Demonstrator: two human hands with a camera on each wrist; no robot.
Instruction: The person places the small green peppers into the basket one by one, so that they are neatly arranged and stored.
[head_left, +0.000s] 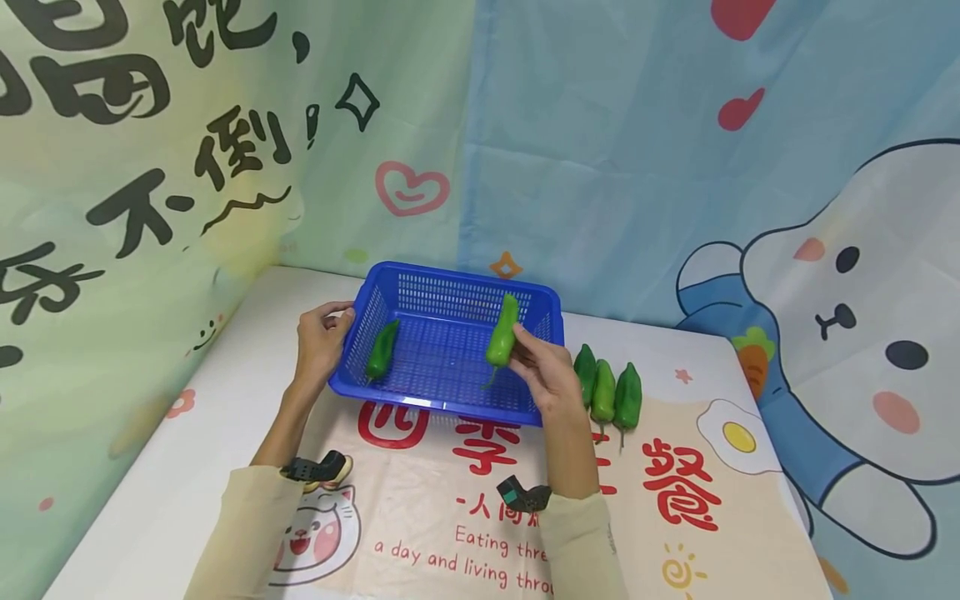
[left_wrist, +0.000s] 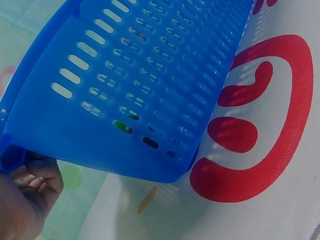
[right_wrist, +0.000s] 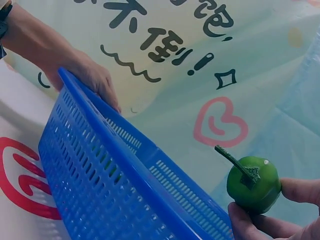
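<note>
Right hand's (head_left: 551,371) grip pinches a green chili pepper (head_left: 502,335) above the three o'clock half of a blue perforated basket (head_left: 442,354); left hand (head_left: 321,340) grips its nine o'clock rim. Progress: one pepper (head_left: 383,352) lies inside at nine o'clock; three peppers (head_left: 603,393) lie outside, counter (head_left: 225,392), four o'clock.

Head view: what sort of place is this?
Probably a makeshift tabletop recording set: creased cartoon-print backdrops stand right behind the table, and black wrist-worn devices show on both arms.
</note>
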